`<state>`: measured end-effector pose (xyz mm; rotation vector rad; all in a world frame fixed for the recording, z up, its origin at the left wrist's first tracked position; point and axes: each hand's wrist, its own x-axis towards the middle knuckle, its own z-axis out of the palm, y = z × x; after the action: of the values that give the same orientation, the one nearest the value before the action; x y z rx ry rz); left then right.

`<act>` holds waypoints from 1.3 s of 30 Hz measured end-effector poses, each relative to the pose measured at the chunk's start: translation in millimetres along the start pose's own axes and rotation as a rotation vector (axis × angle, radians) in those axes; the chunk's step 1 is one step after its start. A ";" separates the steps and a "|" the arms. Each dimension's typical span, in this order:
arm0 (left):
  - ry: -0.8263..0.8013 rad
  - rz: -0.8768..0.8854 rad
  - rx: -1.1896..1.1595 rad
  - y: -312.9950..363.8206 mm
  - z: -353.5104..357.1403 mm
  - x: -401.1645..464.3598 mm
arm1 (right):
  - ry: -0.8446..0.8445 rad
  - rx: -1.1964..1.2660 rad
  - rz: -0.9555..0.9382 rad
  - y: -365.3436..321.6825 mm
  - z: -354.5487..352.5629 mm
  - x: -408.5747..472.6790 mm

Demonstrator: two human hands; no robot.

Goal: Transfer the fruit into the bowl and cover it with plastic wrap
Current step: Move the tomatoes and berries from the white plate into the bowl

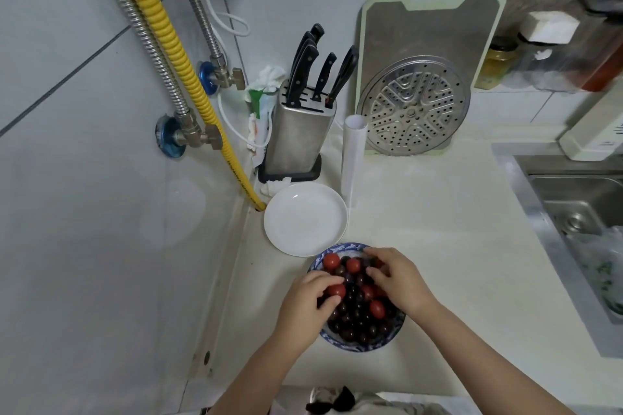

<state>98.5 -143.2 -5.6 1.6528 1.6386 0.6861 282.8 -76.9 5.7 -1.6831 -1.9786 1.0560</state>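
Note:
A blue-and-white patterned bowl (362, 345) stands on the counter near its front edge, heaped with dark grapes (354, 318) and a few red cherry tomatoes (377, 309). My left hand (303, 305) reaches in from the left and pinches one red tomato (336, 290) between thumb and fingers. My right hand (397, 276) lies over the right side of the heap with its fingers curled down onto the fruit. A white plate (305, 219) sits bare just behind the bowl. A roll of plastic wrap (352, 158) stands upright behind the plate.
A steel knife block (298, 138) stands at the back by the wall pipes. A green cutting board (428, 44) and a perforated steamer plate (413, 106) lean on the back wall. A steel sink (580, 209) lies at the right.

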 end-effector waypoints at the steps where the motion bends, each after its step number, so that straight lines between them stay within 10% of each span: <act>1: -0.008 0.004 -0.029 0.6 0.0 -0.1 | 0.019 0.006 0.008 1.4 0.2 -3.0; 20: -0.277 0.108 0.098 -12.7 -9.0 -12.9 | -0.003 0.032 0.003 11.8 18.1 -44.7; 27: 0.135 -0.144 -0.010 -21.5 -16.1 2.4 | 0.268 0.017 0.056 8.1 8.6 -46.7; 39: -0.005 -0.317 -0.431 -21.1 -10.1 13.8 | 0.310 0.240 0.249 14.0 -4.2 -52.9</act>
<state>78.3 -129.4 -17.3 1.0625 1.5673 0.8018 308.3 -125.4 9.3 -1.8597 -1.4201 0.9949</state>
